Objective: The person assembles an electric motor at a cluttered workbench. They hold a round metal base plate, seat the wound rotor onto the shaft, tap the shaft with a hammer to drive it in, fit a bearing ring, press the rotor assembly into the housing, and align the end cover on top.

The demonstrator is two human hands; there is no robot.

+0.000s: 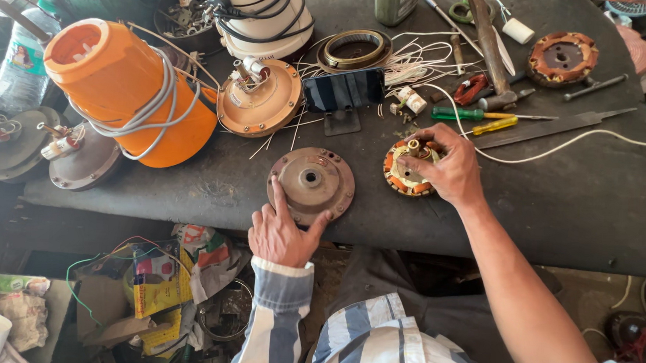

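My left hand (282, 233) rests at the near edge of a round brown metal motor cover (311, 181), thumb and forefinger spread against its rim. My right hand (447, 166) grips a round stator (406, 171) with orange copper windings, fingers curled over its top and right side. Both parts lie flat on the dark workbench (572, 209), about a hand's width apart.
An orange motor housing (125, 94) wrapped in grey cable lies at the left, with another motor cover (259, 101) and a phone on a stand (342, 90) behind. Screwdrivers (481, 120), a file (554, 127), a hammer (489, 39) and loose white wires lie at the back right.
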